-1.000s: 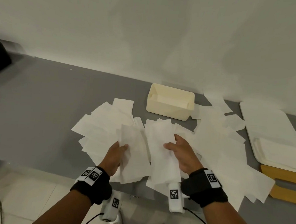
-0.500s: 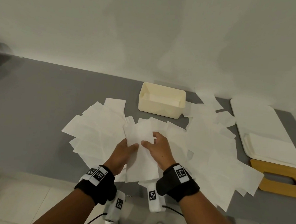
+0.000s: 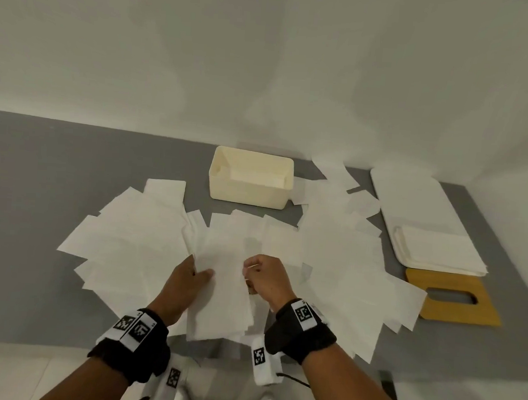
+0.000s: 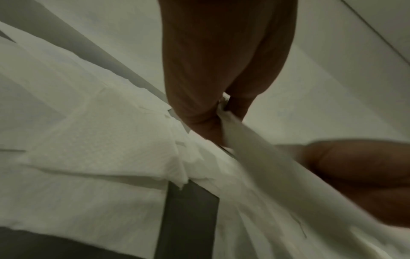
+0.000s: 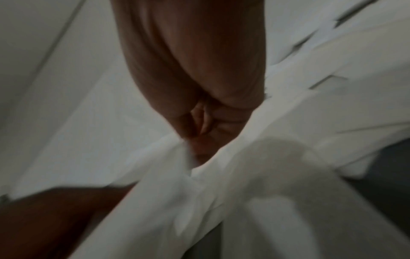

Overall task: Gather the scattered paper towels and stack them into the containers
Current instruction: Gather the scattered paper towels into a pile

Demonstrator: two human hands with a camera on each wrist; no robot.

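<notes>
Several white paper towels [image 3: 137, 232] lie scattered over the grey table [image 3: 35, 185]. At the near edge, a gathered bundle of towels [image 3: 223, 293] sits between both hands. My left hand [image 3: 198, 270] grips its left side, thumb on top. My right hand [image 3: 249, 268] pinches the right side with curled fingers. In the left wrist view my fingers [image 4: 199, 108] and thumb clamp a towel sheet [image 4: 250, 154]. The right wrist view is blurred; curled fingers [image 5: 206, 119] hold a towel [image 5: 221, 184]. The cream container [image 3: 250, 196] stands behind the pile with towels inside.
A long white tray [image 3: 411, 196] at the right carries a neat towel stack [image 3: 438, 253]. A wooden lid with a slot [image 3: 460, 310] lies in front of it. More loose towels [image 3: 339, 257] cover the table's right half. A white wall rises behind.
The two hands came together and merged their separate bundles into one. The right hand has since shifted to the bundle's right edge, and the bundle is lifted slightly.
</notes>
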